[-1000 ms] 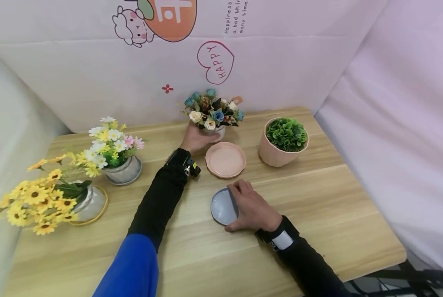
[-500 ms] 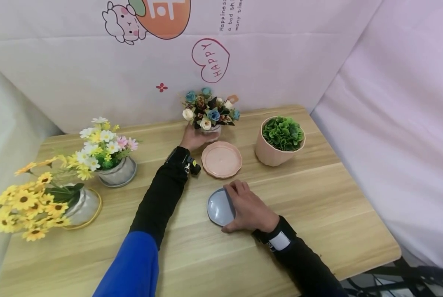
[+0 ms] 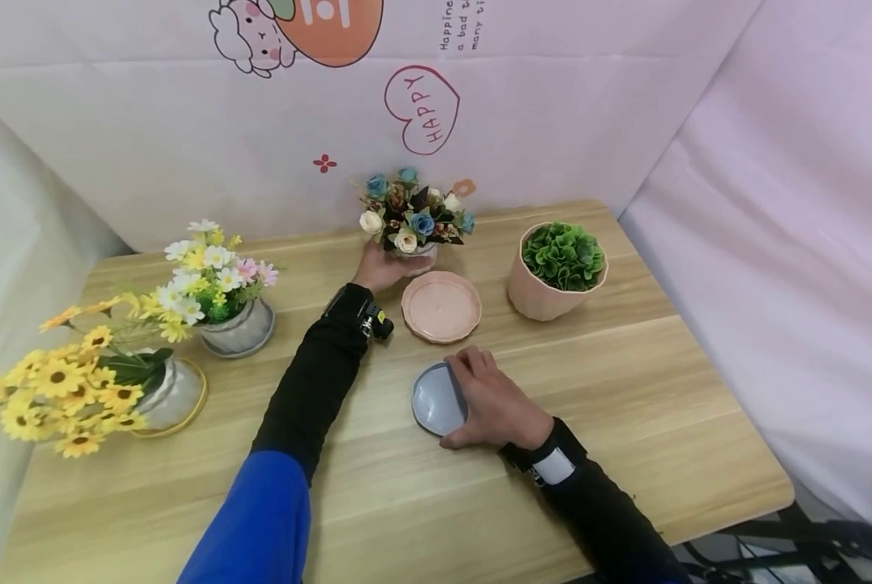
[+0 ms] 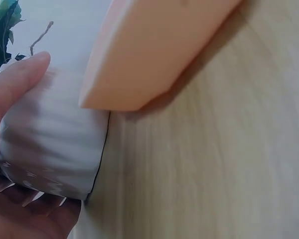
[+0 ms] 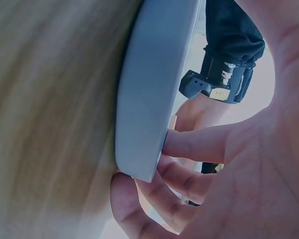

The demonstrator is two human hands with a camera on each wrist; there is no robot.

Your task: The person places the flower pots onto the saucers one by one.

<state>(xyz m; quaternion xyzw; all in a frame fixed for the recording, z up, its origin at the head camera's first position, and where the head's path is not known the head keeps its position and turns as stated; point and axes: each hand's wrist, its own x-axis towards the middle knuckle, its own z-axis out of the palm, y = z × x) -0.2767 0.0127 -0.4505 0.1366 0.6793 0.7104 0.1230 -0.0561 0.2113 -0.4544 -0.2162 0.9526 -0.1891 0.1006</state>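
Left hand (image 3: pixel 379 268) fingers grip the flower pot (image 3: pixel 415 256), touching the pink saucer (image 3: pixel 441 306) edge. Right hand (image 3: pixel 491 401) fingers curl round the grey saucer (image 3: pixel 434 397) rim mid-desk (image 3: pixel 625 389), bare wood around.

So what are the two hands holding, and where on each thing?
The left hand grips the small rose pot round its grey side. The right hand holds the grey saucer by its right rim.
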